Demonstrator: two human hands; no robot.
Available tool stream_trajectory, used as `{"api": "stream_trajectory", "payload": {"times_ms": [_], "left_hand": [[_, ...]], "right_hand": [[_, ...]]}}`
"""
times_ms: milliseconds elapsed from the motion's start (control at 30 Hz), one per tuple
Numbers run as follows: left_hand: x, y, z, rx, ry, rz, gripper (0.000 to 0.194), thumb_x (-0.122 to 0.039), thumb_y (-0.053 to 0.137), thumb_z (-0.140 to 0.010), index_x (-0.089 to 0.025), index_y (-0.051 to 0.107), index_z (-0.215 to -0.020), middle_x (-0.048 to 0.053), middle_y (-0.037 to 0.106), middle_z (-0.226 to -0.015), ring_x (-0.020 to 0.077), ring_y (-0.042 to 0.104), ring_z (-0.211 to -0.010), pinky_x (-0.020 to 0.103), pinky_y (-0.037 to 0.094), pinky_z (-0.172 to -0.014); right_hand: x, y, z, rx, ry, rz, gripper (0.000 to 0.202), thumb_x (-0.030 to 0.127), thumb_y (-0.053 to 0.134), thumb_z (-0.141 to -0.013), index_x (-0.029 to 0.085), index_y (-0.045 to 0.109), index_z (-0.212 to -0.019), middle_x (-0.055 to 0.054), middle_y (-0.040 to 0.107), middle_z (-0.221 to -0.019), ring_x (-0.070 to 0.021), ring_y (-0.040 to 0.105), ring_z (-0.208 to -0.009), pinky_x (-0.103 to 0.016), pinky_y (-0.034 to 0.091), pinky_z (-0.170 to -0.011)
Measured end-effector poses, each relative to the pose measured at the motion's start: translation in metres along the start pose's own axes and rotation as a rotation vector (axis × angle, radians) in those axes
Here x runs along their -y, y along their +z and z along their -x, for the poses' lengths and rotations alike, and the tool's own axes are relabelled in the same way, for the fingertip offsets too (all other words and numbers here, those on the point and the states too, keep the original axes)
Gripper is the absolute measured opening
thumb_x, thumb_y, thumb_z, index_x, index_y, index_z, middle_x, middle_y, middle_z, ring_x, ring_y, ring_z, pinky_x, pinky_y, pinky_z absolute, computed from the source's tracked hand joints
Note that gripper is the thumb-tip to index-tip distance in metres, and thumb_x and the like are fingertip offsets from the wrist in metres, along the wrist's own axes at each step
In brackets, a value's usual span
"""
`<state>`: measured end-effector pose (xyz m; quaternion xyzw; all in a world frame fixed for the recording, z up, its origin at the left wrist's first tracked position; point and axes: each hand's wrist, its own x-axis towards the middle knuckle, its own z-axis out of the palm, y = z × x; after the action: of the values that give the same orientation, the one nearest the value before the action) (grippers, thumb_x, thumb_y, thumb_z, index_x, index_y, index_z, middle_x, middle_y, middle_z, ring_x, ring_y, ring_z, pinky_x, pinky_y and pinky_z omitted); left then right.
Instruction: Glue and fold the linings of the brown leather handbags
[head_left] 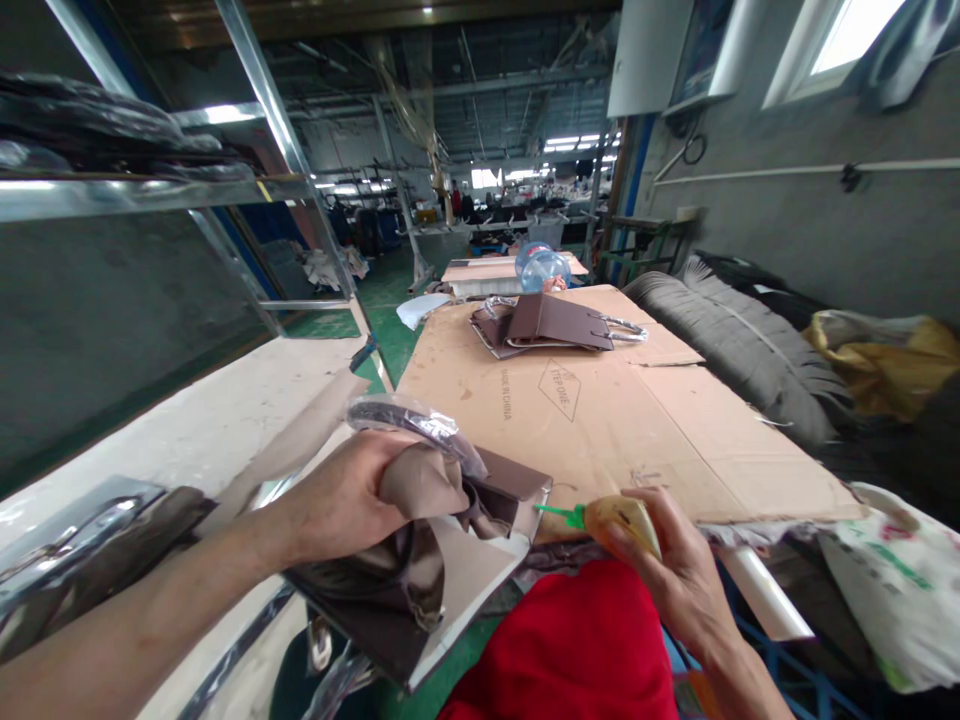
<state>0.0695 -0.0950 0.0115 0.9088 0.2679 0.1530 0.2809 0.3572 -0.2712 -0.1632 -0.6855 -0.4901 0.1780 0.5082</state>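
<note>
A brown bag [450, 570] lies tilted at the near edge of the cardboard-covered table, its lining bunched out and a plastic-wrapped handle [420, 420] on top. My left hand [349, 495] is closed on the bag's lining and upper part. In my right hand [671, 555] is a yellowish squeeze bottle [622, 522] with a green nozzle, fingers wrapped round it. The nozzle tip points left, at the bag's pale edge; whether it touches cannot be told. Farther back on the cardboard lie brown bags [559, 322] with wrapped handles.
The cardboard [600, 420] covers the table ahead, with a blue water bottle [541, 268] beyond. A pale table [247, 400] and metal rack [300, 190] stand left. Grey rolls [757, 340] and a white sack [900, 590] lie right. Red cloth [570, 650] is below.
</note>
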Motion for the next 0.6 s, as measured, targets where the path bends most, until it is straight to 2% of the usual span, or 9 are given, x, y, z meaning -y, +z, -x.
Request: {"api": "stream_trajectory", "payload": {"times_ms": [67,167,233,333,400,467,600], "left_hand": [[0.002,0.001,0.002,-0.004,-0.016,0.006,0.034,-0.014,0.060,-0.069,-0.021,0.077,-0.098,-0.003,0.081,-0.098,0.0157,0.073,-0.090,0.022,0.056,-0.083],[0.004,0.001,0.003,-0.062,-0.049,-0.014,0.038,-0.015,0.062,-0.066,-0.020,0.077,-0.100,-0.001,0.081,-0.101,0.0177,0.073,-0.093,0.023,0.057,-0.087],[0.003,0.000,0.003,-0.013,-0.057,0.008,0.035,-0.016,0.061,-0.067,-0.020,0.077,-0.099,-0.001,0.081,-0.099,0.0185,0.073,-0.091,0.024,0.058,-0.086],[-0.001,-0.002,0.006,0.085,-0.090,0.000,0.032,-0.016,0.062,-0.068,-0.019,0.077,-0.096,0.000,0.081,-0.097,0.0211,0.073,-0.091,0.025,0.059,-0.083],[-0.004,-0.003,0.010,0.026,-0.146,-0.055,0.037,-0.015,0.066,-0.066,-0.019,0.077,-0.101,0.001,0.081,-0.102,0.0240,0.073,-0.096,0.027,0.058,-0.085],[-0.007,-0.003,0.015,-0.045,-0.181,-0.065,0.039,-0.015,0.067,-0.067,-0.020,0.078,-0.105,0.002,0.081,-0.106,0.0251,0.073,-0.099,0.029,0.058,-0.089],[-0.011,0.000,0.019,-0.023,-0.179,0.021,0.037,-0.015,0.064,-0.069,-0.022,0.078,-0.103,0.000,0.081,-0.103,0.0238,0.073,-0.098,0.029,0.057,-0.090]], "right_hand": [[0.001,0.000,0.001,0.085,0.008,-0.035,0.031,0.055,0.061,-0.097,0.027,0.063,-0.110,0.001,0.067,-0.092,-0.0206,0.063,-0.079,-0.031,0.048,-0.070],[0.000,0.001,0.003,-0.007,0.010,-0.036,0.032,0.055,0.063,-0.096,0.027,0.063,-0.112,0.001,0.068,-0.092,-0.0205,0.063,-0.079,-0.031,0.048,-0.069],[0.000,0.002,0.004,-0.046,0.014,-0.017,0.033,0.055,0.064,-0.095,0.026,0.063,-0.112,0.001,0.069,-0.091,-0.0209,0.063,-0.077,-0.031,0.048,-0.068],[0.002,0.002,0.008,0.051,0.036,-0.052,0.032,0.055,0.063,-0.095,0.026,0.064,-0.108,0.001,0.067,-0.085,-0.0212,0.061,-0.074,-0.031,0.047,-0.066],[0.005,0.002,0.011,0.074,0.055,-0.090,0.033,0.055,0.063,-0.095,0.025,0.064,-0.108,0.001,0.067,-0.085,-0.0220,0.062,-0.075,-0.032,0.047,-0.067],[0.009,0.002,0.016,0.027,0.088,-0.111,0.035,0.056,0.064,-0.095,0.026,0.062,-0.112,0.000,0.069,-0.090,-0.0232,0.063,-0.079,-0.033,0.047,-0.069],[0.014,0.006,0.024,0.044,0.114,-0.136,0.032,0.055,0.062,-0.096,0.027,0.061,-0.112,0.001,0.066,-0.087,-0.0216,0.060,-0.077,-0.032,0.045,-0.068]]}}
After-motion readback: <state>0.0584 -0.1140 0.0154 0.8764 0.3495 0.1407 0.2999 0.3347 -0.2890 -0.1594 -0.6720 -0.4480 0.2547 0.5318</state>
